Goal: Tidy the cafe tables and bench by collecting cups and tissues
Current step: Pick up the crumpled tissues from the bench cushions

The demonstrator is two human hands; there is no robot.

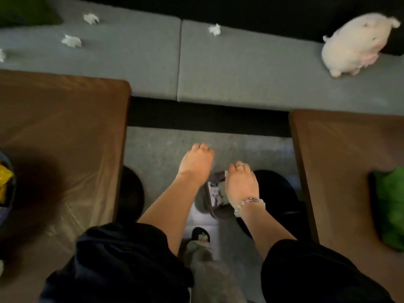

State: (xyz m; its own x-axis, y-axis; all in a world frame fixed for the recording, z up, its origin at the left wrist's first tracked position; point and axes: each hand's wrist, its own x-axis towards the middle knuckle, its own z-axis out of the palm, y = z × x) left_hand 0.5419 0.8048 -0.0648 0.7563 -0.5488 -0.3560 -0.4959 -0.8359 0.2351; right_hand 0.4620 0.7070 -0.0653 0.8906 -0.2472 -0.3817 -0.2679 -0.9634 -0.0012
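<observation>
Several crumpled white tissues lie on the grey bench cushions: one [91, 18] and another [71, 41] at the far left, a third [215, 29] near the cushion seam, and one more [1, 55] at the left edge. My left hand [196, 162] hangs over the floor between the two tables, fingers curled under, with nothing visible in it. My right hand [240, 182], with a ring and a bead bracelet, is beside it with its fingers curled. A small white scrap, apparently a tissue [226, 173], shows at its thumb. No cup is in view.
A brown table [61, 119] stands on the left and another [341, 149] on the right, with a narrow floor gap between them. A white plush toy [358, 44] lies on the bench. A green item [391, 206] sits on the right table. Black stools [275, 193] flank my slippered feet [216, 197].
</observation>
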